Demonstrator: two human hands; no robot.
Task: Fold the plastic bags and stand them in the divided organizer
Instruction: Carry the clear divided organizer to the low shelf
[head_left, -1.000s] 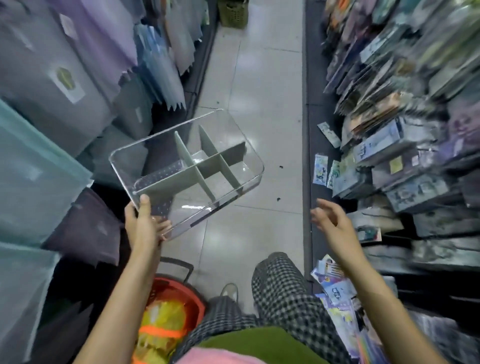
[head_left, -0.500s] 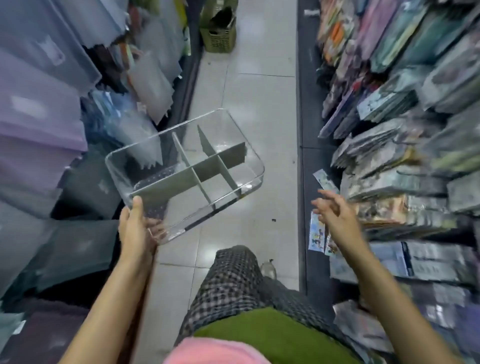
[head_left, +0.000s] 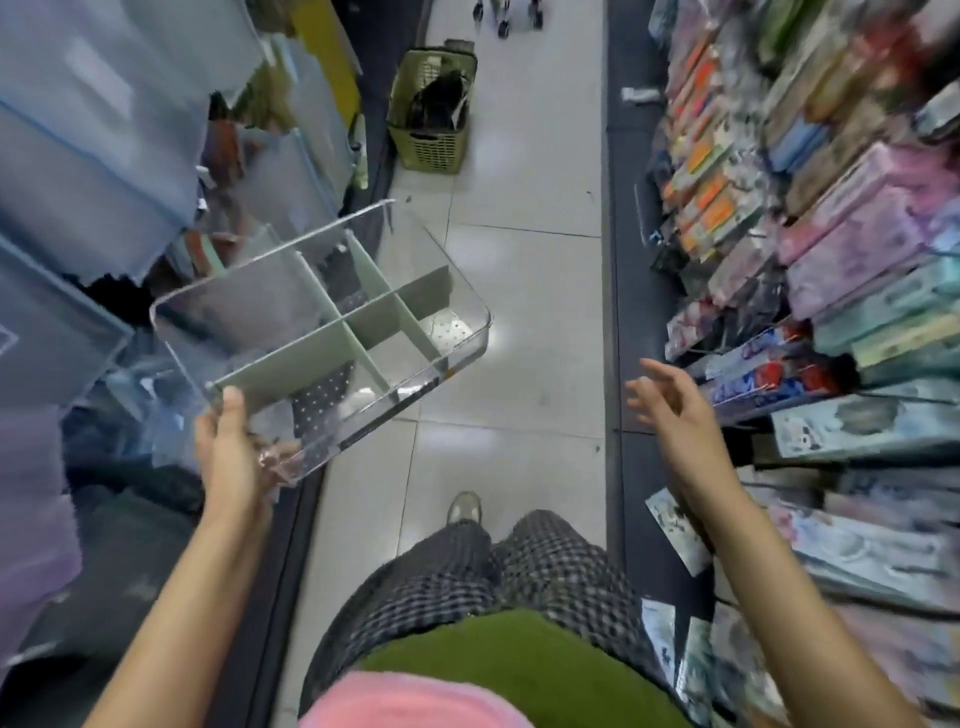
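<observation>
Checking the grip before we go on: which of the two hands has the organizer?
The left hand grips the near corner of the clear divided organizer, thumb on its rim. The right hand is open in the air, holding nothing.

One head-worn wide-angle view — looking steeply down, close over both forearms

The tiled floor gives an open lane; shelves crowd its right, hanging bags its left, a basket stands at its far end.

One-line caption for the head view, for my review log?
Left hand holds an empty clear divided organizer by its near corner in a shop aisle; right hand open, reaching toward the packaged goods.
</observation>
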